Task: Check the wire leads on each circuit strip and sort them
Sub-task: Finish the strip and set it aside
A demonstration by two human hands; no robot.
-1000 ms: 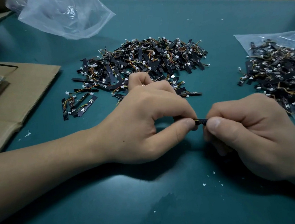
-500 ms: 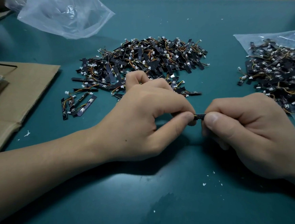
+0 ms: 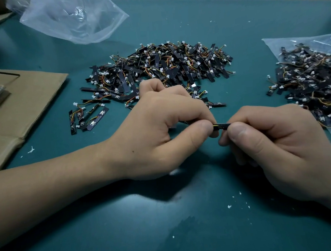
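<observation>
Our left grip (image 3: 161,137) and right grip (image 3: 281,150) pinch one strip (image 3: 222,126) between them, likely to bare its leads.
Cardboard (image 3: 20,109) lies at the surface's (image 3: 168,224) left edge, loose strips (image 3: 89,119) just beside it, perhaps already sorted. The pile (image 3: 166,66) sits mid-surface beyond the left grip. Each grip is narrow on one end of the strip. A bag (image 3: 316,85) hugs the right edge. The near edge offers room.
</observation>
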